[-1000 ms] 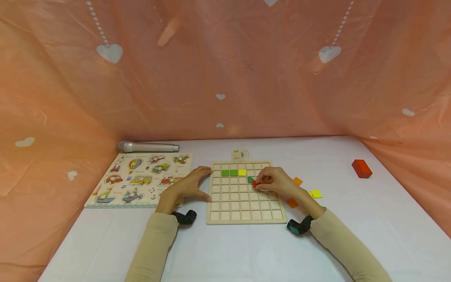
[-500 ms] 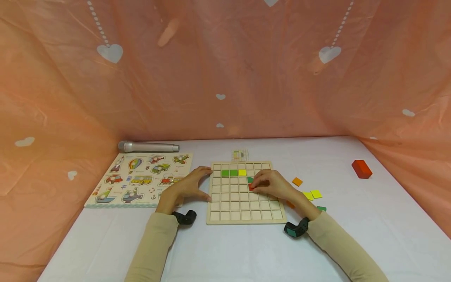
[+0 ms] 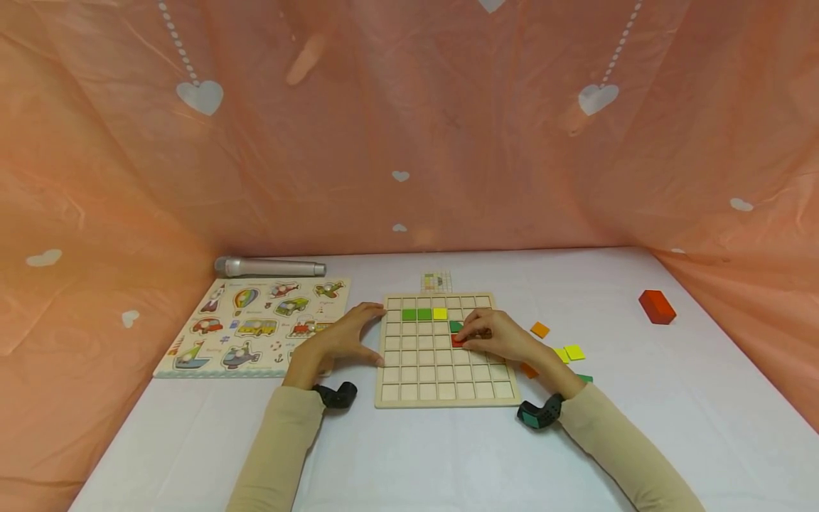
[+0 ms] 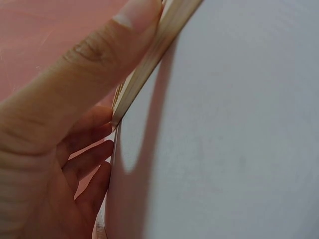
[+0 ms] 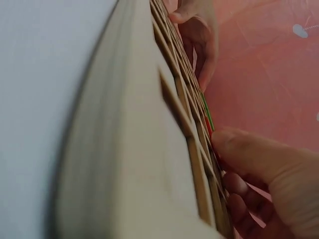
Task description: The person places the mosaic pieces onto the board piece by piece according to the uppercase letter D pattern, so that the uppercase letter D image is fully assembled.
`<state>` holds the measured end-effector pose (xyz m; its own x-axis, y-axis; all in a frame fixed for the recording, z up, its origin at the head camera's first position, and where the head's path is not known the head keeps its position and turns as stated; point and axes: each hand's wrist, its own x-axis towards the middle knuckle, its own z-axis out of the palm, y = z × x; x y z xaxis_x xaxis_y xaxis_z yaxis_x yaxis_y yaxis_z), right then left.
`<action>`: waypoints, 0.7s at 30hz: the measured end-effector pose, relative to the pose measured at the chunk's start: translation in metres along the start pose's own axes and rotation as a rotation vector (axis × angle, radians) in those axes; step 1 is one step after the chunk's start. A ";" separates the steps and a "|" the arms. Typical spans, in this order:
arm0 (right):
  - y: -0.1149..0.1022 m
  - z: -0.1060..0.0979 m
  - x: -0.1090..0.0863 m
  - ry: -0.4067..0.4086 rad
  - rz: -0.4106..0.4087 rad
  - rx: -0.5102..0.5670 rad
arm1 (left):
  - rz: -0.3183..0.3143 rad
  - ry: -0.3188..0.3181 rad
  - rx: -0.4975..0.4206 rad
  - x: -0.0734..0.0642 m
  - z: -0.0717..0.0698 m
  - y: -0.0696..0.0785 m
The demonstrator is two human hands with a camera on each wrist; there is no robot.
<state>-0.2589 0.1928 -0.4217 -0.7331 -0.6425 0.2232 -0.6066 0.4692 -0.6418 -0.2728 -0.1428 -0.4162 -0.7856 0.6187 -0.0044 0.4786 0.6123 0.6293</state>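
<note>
The wooden grid board (image 3: pixel 409 398) lies flat on the table. Along its left edge, my left hand (image 3: pixel 342 336) rests with thumb and fingers spread apart, touching the rim; the left wrist view shows the thumb (image 4: pixel 107 47) against the wooden side. My right hand (image 3: pixel 495 334) is over the board's right half, its thumb and fingertips at a red tile (image 3: pixel 456 341) that sits in a cell. Just behind that is a dark green tile (image 3: pixel 455 326). Two light green tiles (image 3: pixel 416 314) and a yellow tile (image 3: pixel 440 313) fill cells in a row farther back.
Beside my right forearm lie orange tiles (image 3: pixel 540 329), yellow tiles (image 3: pixel 574 352) and a dark green one (image 3: pixel 584 378). A red block (image 3: pixel 657 306) stands far right. To the left are a vehicle picture puzzle (image 3: pixel 256 355) and a microphone (image 3: pixel 271 267). A small pattern card (image 3: pixel 436 281) lies behind the board.
My right hand has moved slightly left and nearer to me, bringing the red tile down into the cell in front of the dark green tile. The left hand stays put.
</note>
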 end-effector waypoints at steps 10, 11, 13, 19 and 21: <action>-0.012 -0.041 -0.015 0.105 -0.044 -0.007 | 0.008 -0.001 0.011 0.000 -0.001 0.003; -0.011 -0.046 -0.019 0.121 -0.035 -0.026 | 0.006 -0.003 0.008 0.000 -0.001 0.003; -0.010 -0.055 -0.028 0.146 -0.003 -0.049 | 0.003 -0.005 0.007 0.000 -0.001 0.003; -0.005 -0.072 -0.061 0.192 0.081 -0.065 | 0.002 -0.005 0.027 0.000 -0.002 0.001; -0.002 -0.075 -0.071 0.193 0.090 -0.073 | 0.004 -0.003 0.024 -0.001 -0.002 0.001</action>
<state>-0.2286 0.2828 -0.3807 -0.8262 -0.4719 0.3079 -0.5517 0.5666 -0.6121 -0.2726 -0.1437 -0.4144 -0.7824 0.6228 -0.0046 0.4912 0.6216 0.6102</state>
